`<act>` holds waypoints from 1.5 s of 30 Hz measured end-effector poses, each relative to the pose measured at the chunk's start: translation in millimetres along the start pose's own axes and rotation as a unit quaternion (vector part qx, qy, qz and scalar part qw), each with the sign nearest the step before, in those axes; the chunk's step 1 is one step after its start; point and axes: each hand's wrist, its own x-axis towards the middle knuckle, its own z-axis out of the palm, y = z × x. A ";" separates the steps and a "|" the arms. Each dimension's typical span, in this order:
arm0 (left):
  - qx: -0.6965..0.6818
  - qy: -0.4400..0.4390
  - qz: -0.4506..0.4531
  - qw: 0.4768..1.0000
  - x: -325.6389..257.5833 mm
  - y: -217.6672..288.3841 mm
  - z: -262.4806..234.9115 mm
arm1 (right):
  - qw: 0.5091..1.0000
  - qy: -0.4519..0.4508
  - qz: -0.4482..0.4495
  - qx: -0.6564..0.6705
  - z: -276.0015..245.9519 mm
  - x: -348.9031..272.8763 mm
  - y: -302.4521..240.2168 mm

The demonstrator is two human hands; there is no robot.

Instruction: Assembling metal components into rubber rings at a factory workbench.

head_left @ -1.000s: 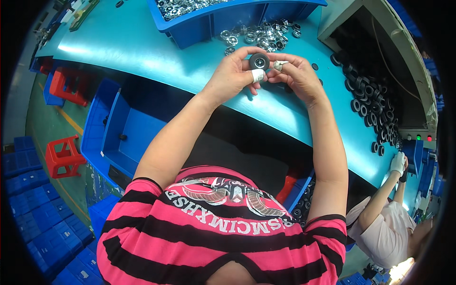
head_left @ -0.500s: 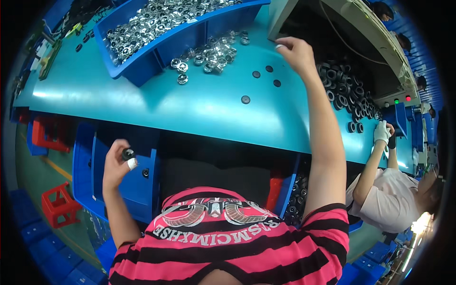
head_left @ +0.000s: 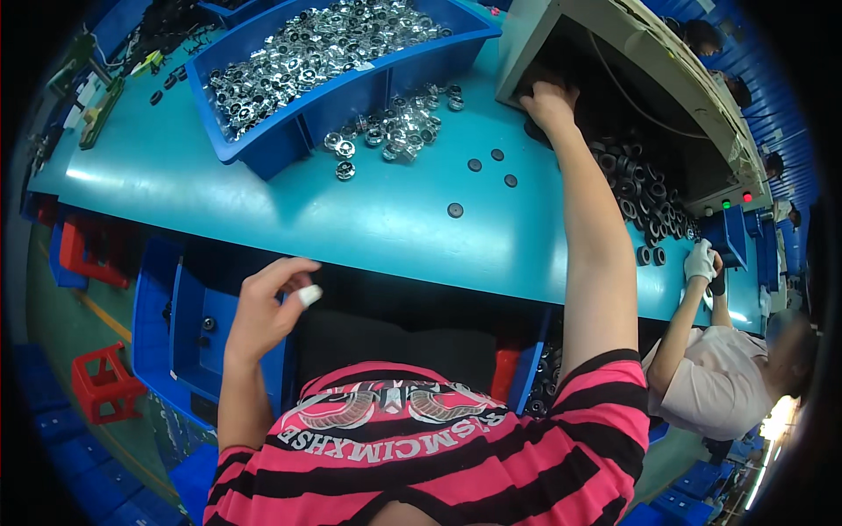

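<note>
My left hand (head_left: 270, 302) hovers over the front edge of the bench, its fingers curled loosely and apart from the thumb, which has a white wrap. Nothing shows in it. Left of it, below the bench, a blue bin (head_left: 189, 351) holds a few small black round parts (head_left: 209, 323). My right hand (head_left: 553, 103) reaches into the dark opening of a pale machine housing (head_left: 526, 53); its fingertips are partly lost in shadow, so any grip is unclear. Several black rings (head_left: 645, 188) lie heaped beside that forearm. Several flat black discs (head_left: 474, 165) lie loose on the bench.
A large blue tray (head_left: 351, 88) full of shiny clear-and-silver round parts stands at the back left. More such parts (head_left: 403, 131) lie in front of it on the turquoise bench (head_left: 368, 210). At the right a co-worker's gloved hand (head_left: 700, 261) works. Red stools (head_left: 107, 383) stand at left.
My left hand has moved right and toward the bench; the black round part it held is gone from it. My right hand has moved from over the bench into the housing's opening.
</note>
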 end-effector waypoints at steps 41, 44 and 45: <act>-0.636 -0.186 0.025 0.749 131.0 -11.0 92.3 | 0.892 0.020 -0.091 0.442 -15.9 -92.1 -129.6; -0.511 -0.081 0.007 0.856 126.9 -3.0 95.5 | 0.845 -0.083 -0.013 0.527 -50.9 -111.4 -127.4; -0.455 -0.048 0.029 0.889 125.5 -2.4 98.6 | 0.812 -0.123 0.012 0.571 -58.2 -115.5 -126.1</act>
